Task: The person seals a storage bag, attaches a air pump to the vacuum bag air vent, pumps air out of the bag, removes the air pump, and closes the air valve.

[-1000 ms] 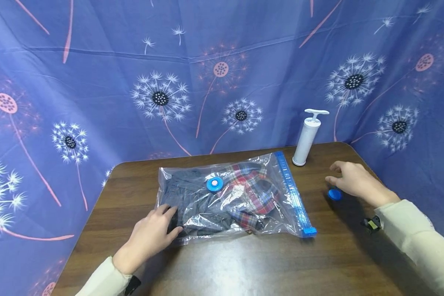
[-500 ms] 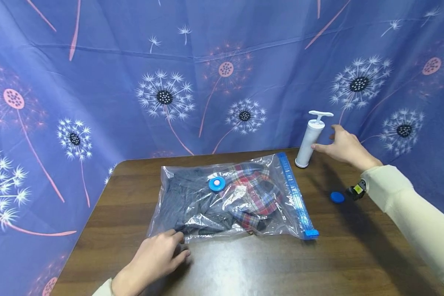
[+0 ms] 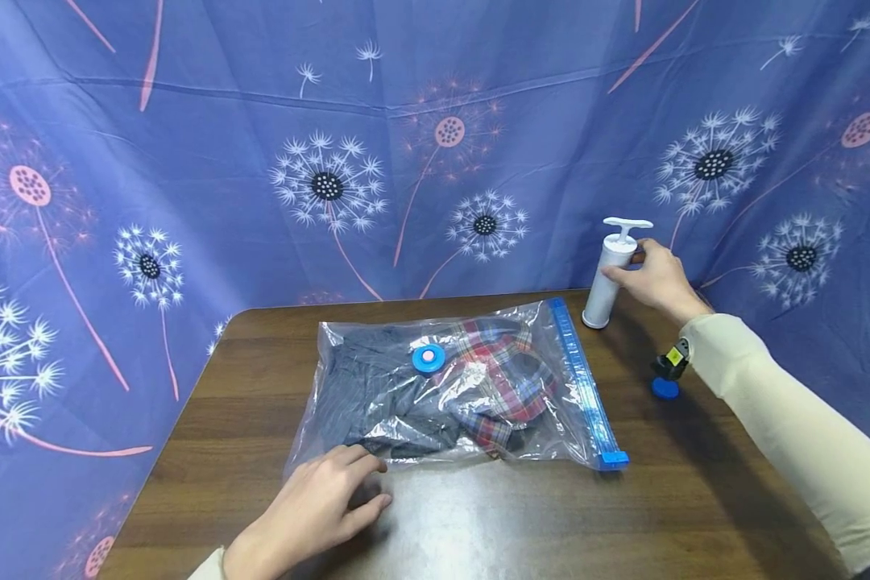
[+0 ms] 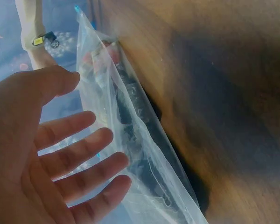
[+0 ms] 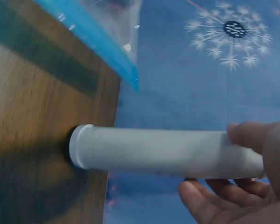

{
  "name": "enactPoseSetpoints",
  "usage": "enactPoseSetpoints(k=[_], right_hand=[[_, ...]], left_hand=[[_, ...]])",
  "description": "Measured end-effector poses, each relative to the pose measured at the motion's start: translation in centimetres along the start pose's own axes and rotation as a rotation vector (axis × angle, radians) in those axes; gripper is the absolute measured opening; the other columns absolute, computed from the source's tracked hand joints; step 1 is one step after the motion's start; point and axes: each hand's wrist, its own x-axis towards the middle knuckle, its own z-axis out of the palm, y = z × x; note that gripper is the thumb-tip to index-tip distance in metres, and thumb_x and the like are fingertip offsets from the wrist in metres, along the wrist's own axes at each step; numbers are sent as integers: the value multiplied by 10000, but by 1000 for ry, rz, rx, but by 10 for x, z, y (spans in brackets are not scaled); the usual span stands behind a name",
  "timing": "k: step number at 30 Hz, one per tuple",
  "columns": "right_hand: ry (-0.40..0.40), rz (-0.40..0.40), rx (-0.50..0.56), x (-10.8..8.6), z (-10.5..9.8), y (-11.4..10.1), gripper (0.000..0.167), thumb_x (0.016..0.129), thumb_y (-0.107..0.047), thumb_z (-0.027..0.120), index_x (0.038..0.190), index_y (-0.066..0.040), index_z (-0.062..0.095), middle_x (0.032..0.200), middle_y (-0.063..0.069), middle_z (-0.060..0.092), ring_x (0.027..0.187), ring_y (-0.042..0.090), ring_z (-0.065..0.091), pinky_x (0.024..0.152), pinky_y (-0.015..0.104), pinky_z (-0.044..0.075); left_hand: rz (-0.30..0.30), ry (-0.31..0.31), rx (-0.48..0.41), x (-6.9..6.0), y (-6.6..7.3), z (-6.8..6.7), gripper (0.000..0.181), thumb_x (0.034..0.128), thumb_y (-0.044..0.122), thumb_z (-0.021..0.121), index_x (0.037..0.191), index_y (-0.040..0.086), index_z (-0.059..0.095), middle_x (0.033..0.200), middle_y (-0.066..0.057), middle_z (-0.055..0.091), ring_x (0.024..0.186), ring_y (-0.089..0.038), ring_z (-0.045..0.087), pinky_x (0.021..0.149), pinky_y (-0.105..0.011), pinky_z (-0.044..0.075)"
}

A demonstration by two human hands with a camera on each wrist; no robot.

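Though plain, white T-handled pump (image 3: pixel 602 290)

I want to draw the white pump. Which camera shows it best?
The head view: it shows the white pump from base to T-shaped handle. The right wrist view shows its tube closer, but not the handle. The left wrist view doesn't show it.

the pump (image 3: pixel 601 292) is white, the curtain (image 3: pixel 413 177) blue and flowered.
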Motion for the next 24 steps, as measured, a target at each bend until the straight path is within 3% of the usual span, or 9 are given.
enactPoseSetpoints(k=[7,16,20,24], right_hand=[[24,-27,-41,-1,5,3,713,950,-494,695,1289,119,562,1209,372,632,1049,521,619,824,589,499],[28,2,-23,-1,4,4,785,933,-590,672,1270,112,569,1161,357,671,914,448,691,670,440,565],[44,-6,-27,-2,7,3,773,933,-603,664,1254,96,586,1156,347,677,923,446,690,659,424,559],[86,-19,-31,-7,-2,0,763,937,-597,659,1236,102,602,1149,357,680,926,458,683,618,379,529]], left_hand=[[-38,9,-9,13,-2,14,383,800,426,846,1096,205,746,1037,95,704,976,-109,675,804,-349,599],[-145,33,-135,64,-10,19,401,875,404,795,1200,177,736,1140,28,732,1047,-203,704,885,-416,591],[-152,-4,-132,87,-21,10,476,896,396,777,1284,132,698,1195,-29,728,1084,-239,704,899,-440,591],[-202,-130,-124,105,-38,-5,633,884,444,777,1403,119,616,1345,-104,667,1225,-314,651,986,-526,556]])
